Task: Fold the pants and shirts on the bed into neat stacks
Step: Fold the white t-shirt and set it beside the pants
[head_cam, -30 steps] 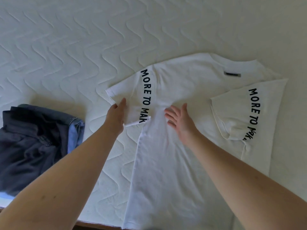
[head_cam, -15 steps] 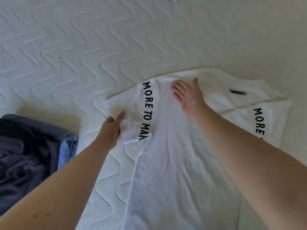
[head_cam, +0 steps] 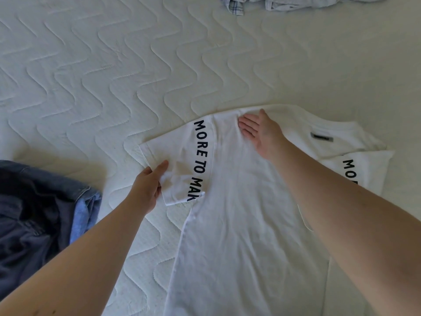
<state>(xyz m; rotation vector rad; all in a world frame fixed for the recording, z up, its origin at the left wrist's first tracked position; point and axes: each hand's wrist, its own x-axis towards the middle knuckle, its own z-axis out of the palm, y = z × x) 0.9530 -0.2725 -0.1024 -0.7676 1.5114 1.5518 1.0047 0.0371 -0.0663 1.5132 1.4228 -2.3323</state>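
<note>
A white T-shirt point(head_cam: 241, 224) with black lettering on both sleeves lies spread on the quilted mattress point(head_cam: 114, 76), collar end away from me. My left hand point(head_cam: 148, 188) pinches the edge of the shirt's left sleeve, thumb on top. My right hand point(head_cam: 259, 131) lies flat with straight fingers on the shoulder near the collar. The right sleeve point(head_cam: 364, 169) is folded in over the shirt's body, partly hidden by my right forearm.
Dark pants with a blue denim piece point(head_cam: 41, 215) lie piled at the left edge. A crumpled plaid garment point(head_cam: 284, 3) sits at the top edge. Bare mattress stretches between them and the shirt.
My right hand slid up the shirt from its middle to the shoulder. My left hand closed onto the left sleeve's edge. The view shifted upward, showing the plaid garment.
</note>
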